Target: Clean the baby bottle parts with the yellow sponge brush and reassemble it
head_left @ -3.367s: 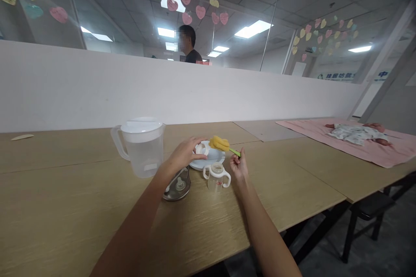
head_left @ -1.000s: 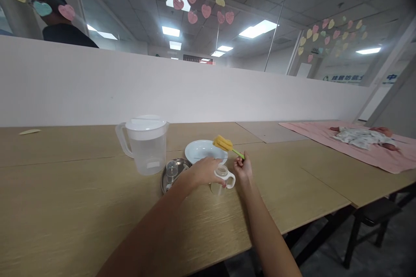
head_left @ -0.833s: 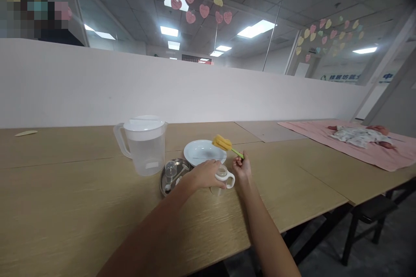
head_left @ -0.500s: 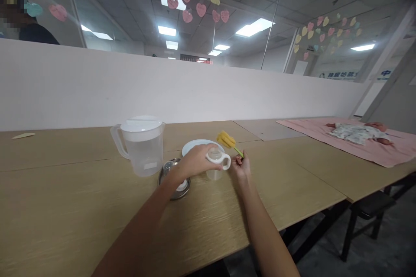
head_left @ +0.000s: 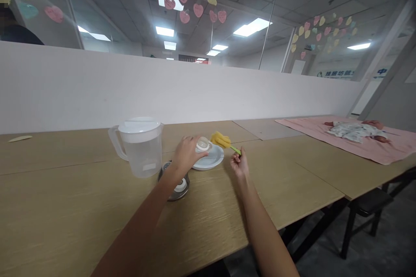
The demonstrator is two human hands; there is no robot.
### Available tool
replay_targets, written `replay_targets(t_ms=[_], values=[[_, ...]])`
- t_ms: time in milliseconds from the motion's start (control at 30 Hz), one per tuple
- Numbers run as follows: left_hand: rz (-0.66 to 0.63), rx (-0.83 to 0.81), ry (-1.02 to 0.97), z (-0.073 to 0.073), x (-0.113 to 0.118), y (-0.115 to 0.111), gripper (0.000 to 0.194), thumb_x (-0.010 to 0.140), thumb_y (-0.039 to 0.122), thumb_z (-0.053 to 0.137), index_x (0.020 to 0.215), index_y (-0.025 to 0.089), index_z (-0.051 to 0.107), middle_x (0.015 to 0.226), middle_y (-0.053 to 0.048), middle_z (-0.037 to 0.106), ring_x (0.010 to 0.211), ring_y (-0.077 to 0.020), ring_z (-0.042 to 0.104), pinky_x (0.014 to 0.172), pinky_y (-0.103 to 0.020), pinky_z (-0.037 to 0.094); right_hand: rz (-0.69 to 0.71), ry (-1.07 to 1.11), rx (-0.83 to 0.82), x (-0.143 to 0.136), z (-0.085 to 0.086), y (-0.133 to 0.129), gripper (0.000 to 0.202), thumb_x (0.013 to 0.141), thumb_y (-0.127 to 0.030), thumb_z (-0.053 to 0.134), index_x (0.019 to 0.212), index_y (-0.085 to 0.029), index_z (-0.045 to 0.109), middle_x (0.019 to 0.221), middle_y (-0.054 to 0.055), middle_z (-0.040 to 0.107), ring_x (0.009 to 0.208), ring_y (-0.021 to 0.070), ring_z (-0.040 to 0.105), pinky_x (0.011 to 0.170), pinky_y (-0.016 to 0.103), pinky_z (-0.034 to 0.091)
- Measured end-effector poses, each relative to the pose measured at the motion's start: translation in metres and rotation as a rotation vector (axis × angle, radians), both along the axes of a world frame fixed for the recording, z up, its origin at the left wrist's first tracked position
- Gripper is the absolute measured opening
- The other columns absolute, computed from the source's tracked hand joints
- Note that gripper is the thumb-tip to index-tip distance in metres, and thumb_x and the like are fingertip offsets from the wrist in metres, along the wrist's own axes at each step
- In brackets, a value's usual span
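My left hand (head_left: 184,156) is closed around a clear baby bottle (head_left: 203,143) with white handles; its uncapped mouth faces me. It is held tilted above a white plate (head_left: 212,162). In my right hand (head_left: 240,163), the fingers pinch the green handle of a bottle brush (head_left: 221,140) with a yellow sponge head. The sponge head is right beside the bottle, over the far side of the plate. Partly hidden under my left wrist is a round metal tray (head_left: 178,198) with a white bottle part (head_left: 180,186) in it.
A clear lidded pitcher (head_left: 143,160) holding water stands to the left. On the right, a baby doll (head_left: 354,131) lies on a pink cloth (head_left: 312,129). A low white wall (head_left: 97,86) with glass above borders the table's far edge. Dark stools (head_left: 367,203) stand at the right.
My left hand has moved the bottle left and up over the plate, tipping its mouth towards me. The brush has shifted slightly left. More of the plate shows.
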State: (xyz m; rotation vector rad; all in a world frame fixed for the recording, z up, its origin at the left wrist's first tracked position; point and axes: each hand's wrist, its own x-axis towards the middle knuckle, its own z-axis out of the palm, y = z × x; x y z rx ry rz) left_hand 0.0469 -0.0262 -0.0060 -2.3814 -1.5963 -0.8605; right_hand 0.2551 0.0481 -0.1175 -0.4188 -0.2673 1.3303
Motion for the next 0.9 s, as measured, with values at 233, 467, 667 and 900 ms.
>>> replay_targets(t_ms=[233, 467, 667, 900], values=[[0.075, 0.006, 0.087, 0.0, -0.006, 0.001, 0.052, 0.07, 0.045, 0.067, 0.113, 0.018, 0.055, 0.103, -0.011, 0.064, 0.101, -0.0259, 0.054, 0.083, -0.032, 0.04, -0.068, -0.135, 0.023, -0.003, -0.003, 0.002, 0.026, 0.081, -0.036, 0.061, 0.068, -0.019, 0.046, 0.04, -0.014, 0.036, 0.03, -0.0008, 0.028, 0.04, 0.008, 0.042], [0.068, -0.069, -0.13, 0.005, -0.01, -0.001, 0.051, 0.069, 0.049, 0.066, 0.108, 0.021, 0.05, 0.103, -0.007, 0.063, 0.093, -0.0237, 0.059, 0.071, -0.029, 0.043, -0.091, -0.189, 0.033, -0.002, -0.004, 0.002, 0.027, 0.079, -0.038, 0.062, 0.069, -0.019, 0.046, 0.043, -0.013, 0.038, 0.03, -0.0009, 0.03, 0.039, 0.008, 0.042], [-0.007, -0.059, -0.16, 0.007, -0.014, -0.003, 0.045, 0.07, 0.04, 0.067, 0.107, 0.021, 0.051, 0.106, -0.006, 0.062, 0.097, -0.0228, 0.057, 0.075, -0.03, 0.044, -0.095, -0.114, 0.043, -0.001, -0.003, 0.001, 0.028, 0.078, -0.038, 0.063, 0.068, -0.019, 0.045, 0.044, -0.013, 0.038, 0.03, -0.0016, 0.03, 0.039, 0.007, 0.042], [0.011, 0.043, 0.04, 0.005, -0.016, 0.002, 0.042, 0.07, 0.028, 0.068, 0.108, 0.019, 0.054, 0.106, -0.008, 0.06, 0.102, -0.0238, 0.053, 0.087, -0.033, 0.041, -0.082, -0.196, 0.073, -0.004, -0.002, 0.002, 0.028, 0.076, -0.042, 0.065, 0.07, -0.017, 0.054, 0.04, -0.012, 0.039, 0.032, 0.0002, 0.033, 0.039, 0.01, 0.043]])
